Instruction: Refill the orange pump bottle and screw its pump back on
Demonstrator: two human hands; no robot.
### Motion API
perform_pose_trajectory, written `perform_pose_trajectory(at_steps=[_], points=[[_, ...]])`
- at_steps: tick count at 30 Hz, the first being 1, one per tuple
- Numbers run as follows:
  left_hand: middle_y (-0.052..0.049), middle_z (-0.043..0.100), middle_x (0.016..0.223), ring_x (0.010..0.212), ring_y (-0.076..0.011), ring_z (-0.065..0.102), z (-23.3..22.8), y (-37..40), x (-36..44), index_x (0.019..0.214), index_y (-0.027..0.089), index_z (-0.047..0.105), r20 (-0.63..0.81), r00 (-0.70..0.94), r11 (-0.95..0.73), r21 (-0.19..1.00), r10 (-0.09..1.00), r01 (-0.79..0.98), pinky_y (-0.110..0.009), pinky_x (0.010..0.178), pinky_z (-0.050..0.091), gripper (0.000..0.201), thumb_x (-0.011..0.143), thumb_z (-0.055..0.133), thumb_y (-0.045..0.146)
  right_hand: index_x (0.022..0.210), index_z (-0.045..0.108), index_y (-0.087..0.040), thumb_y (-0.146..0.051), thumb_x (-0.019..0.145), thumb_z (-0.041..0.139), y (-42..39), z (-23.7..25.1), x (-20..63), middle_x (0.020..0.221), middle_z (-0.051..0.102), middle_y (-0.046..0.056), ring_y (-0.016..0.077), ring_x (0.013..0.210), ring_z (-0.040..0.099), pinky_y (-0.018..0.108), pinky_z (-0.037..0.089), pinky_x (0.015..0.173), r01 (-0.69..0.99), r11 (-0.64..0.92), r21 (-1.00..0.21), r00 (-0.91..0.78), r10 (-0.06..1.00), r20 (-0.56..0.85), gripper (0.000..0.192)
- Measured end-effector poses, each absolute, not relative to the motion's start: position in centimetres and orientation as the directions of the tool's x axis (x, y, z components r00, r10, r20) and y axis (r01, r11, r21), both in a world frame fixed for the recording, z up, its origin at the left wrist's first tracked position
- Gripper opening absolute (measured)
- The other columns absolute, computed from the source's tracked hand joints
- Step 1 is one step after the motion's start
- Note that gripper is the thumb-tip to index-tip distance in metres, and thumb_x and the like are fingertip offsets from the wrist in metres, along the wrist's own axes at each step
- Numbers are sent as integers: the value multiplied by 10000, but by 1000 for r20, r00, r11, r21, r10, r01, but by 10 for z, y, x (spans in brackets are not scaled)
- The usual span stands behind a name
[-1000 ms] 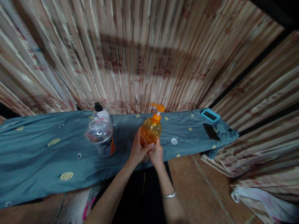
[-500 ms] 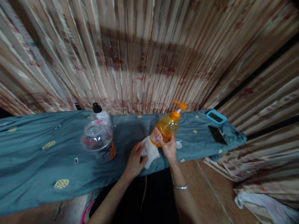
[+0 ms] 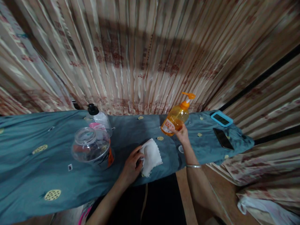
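Observation:
My right hand [image 3: 182, 135] is closed around the lower part of a clear pump bottle [image 3: 174, 119] with orange liquid and an orange pump top. The bottle leans to the right, apart from the cloth. My left hand [image 3: 132, 164] grips the left edge of a small white cloth [image 3: 151, 156] with a scalloped border, between thumb and fingers. The cloth hangs or lies just over the front part of the covered table; which of the two I cannot tell.
A teal patterned cover [image 3: 56, 175] drapes the table. On the left stand a clear plastic tub [image 3: 92, 148] and a black-capped bottle [image 3: 99, 120]. To the right lie a black phone [image 3: 222, 138] and a blue-framed device [image 3: 221, 118]. A pleated curtain [image 3: 140, 56] hangs behind.
The pump bottle in my right hand has moved up and to the right, away from the cloth. My left hand keeps the cloth, which now shows more fully and has shifted slightly.

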State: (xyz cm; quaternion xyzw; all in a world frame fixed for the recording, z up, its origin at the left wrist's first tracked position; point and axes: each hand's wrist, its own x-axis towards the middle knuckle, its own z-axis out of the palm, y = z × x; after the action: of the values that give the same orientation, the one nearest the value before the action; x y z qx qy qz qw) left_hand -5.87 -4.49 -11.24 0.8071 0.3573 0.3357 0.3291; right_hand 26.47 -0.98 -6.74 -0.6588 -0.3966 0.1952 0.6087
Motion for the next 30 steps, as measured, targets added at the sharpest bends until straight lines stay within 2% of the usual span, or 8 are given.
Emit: perform_pose_trajectory(at_steps=[5, 10, 13, 15, 18, 21, 24, 30], points=[[-134, 587, 1436, 1309, -248, 602, -109, -44, -61, 1024, 190, 691, 267, 519, -486, 801, 812, 349, -424, 1101, 515, 281, 854, 484, 109, 1128, 610, -163, -227, 813, 785, 1, -63, 291, 1067, 715, 38, 183, 913, 702, 430, 583, 908, 89, 73, -993, 500, 859, 108, 365], [-119, 574, 1462, 1333, -237, 582, -102, -47, -67, 1084, 192, 697, 200, 521, -427, 829, 830, 361, -432, 1137, 485, 322, 903, 435, 142, 1150, 622, -171, -86, 753, 800, 5, -60, 302, 1023, 723, 11, 168, 876, 704, 404, 593, 879, 17, 46, -999, 407, 912, 49, 443], [-143, 544, 1490, 1357, -274, 558, -101, -51, -68, 1218, 189, 662, 183, 507, -408, 830, 842, 379, -474, 1142, 476, 331, 945, 506, 292, 1141, 636, -167, -41, 708, 816, 5, -61, 305, 1030, 731, 10, 175, 891, 706, 427, 581, 913, 30, 49, -998, 392, 918, 57, 486], [-160, 517, 1512, 1382, -312, 528, -104, -55, -66, 1314, 190, 612, 190, 505, -420, 820, 842, 390, -506, 1147, 464, 460, 895, 621, 380, 1150, 635, -164, -28, 696, 820, 2, -66, 305, 1067, 728, 19, 187, 940, 703, 444, 568, 942, 61, 60, -996, 405, 911, 80, 508], [-166, 488, 1535, 1400, -345, 499, -110, -59, -63, 1378, 195, 568, 203, 507, -443, 796, 838, 413, -537, 1156, 445, 621, 809, 729, 387, 1153, 638, -163, -90, 748, 810, -5, -77, 304, 1114, 715, 36, 204, 1002, 690, 463, 553, 964, 127, 57, -990, 442, 891, 108, 446], [-158, 497, 1529, 1401, -326, 501, -115, -59, -62, 1380, 198, 570, 215, 502, -449, 794, 838, 409, -521, 1167, 438, 555, 849, 666, 325, 1130, 649, -159, -153, 794, 793, -10, -87, 303, 1081, 720, 34, 200, 988, 691, 464, 547, 967, 174, 26, -984, 465, 879, 106, 365], [-151, 529, 1502, 1387, -290, 523, -116, -56, -66, 1360, 193, 587, 230, 484, -436, 819, 844, 372, -484, 1159, 454, 461, 907, 548, 267, 1090, 648, -153, -116, 773, 799, -8, -88, 303, 1025, 732, 19, 187, 931, 704, 451, 559, 947, 181, -3, -984, 454, 887, 81, 353], [-108, 605, 1426, 1330, -256, 579, -109, -46, -73, 1244, 203, 651, 229, 426, -391, 854, 875, 343, -466, 1144, 468, 456, 848, 443, 114, 1170, 620, -156, -53, 776, 761, 1, -77, 309, 1121, 718, 43, 204, 1009, 700, 454, 563, 960, 271, -75, -960, 413, 910, 46, 430]])
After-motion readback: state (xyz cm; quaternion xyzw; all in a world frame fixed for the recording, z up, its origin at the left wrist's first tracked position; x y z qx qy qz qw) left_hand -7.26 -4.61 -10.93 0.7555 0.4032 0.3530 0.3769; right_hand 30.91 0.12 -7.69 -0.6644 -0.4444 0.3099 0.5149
